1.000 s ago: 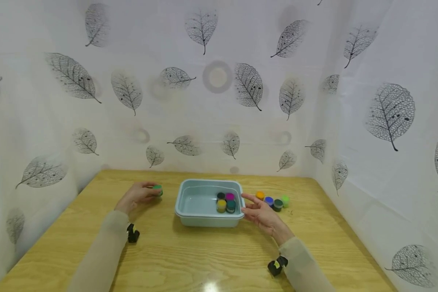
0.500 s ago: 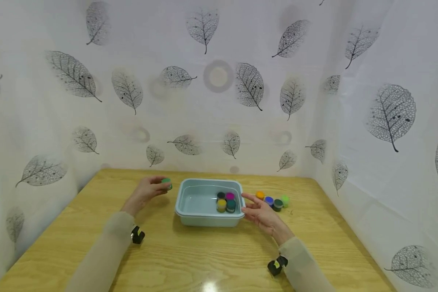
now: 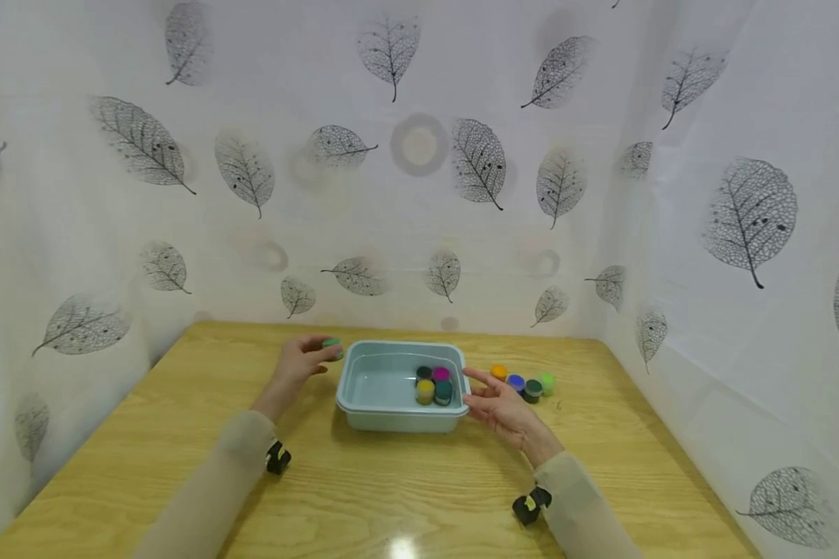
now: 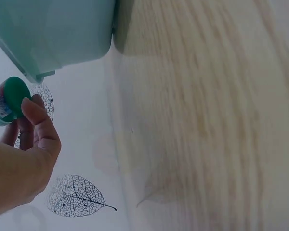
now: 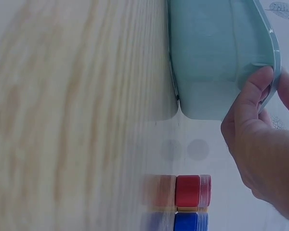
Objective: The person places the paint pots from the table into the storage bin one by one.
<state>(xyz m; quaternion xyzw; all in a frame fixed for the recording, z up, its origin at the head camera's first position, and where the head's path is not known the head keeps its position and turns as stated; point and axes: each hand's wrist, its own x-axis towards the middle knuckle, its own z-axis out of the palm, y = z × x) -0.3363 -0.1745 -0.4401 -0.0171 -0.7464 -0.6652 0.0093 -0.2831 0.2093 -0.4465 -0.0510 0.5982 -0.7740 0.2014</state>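
Observation:
My left hand (image 3: 299,365) pinches a small green-lidded paint pot (image 3: 332,347) by the left end of a pale blue plastic basin (image 3: 402,421). The left wrist view shows the pot (image 4: 12,98) tilted between thumb and fingers, its printed label partly visible, just outside the basin wall (image 4: 62,33). With thumb and fingers, my right hand (image 3: 506,411) holds the basin's right rim. Inside the basin, toward the right, stand several pots, among them yellow (image 3: 425,394), magenta (image 3: 441,374) and teal (image 3: 443,393) ones.
Right of the basin, beyond my right hand, stand an orange pot (image 3: 499,373), a blue pot (image 3: 515,383), a dark green pot (image 3: 533,390) and a light green pot (image 3: 547,383). A red pot (image 5: 188,191) shows in the right wrist view. Leaf-print curtain (image 3: 419,217) encloses the wooden table (image 3: 363,497).
My left hand has lifted the green-lidded pot and carried it rightward to the basin's left rim. My right hand and the basin have stayed in place.

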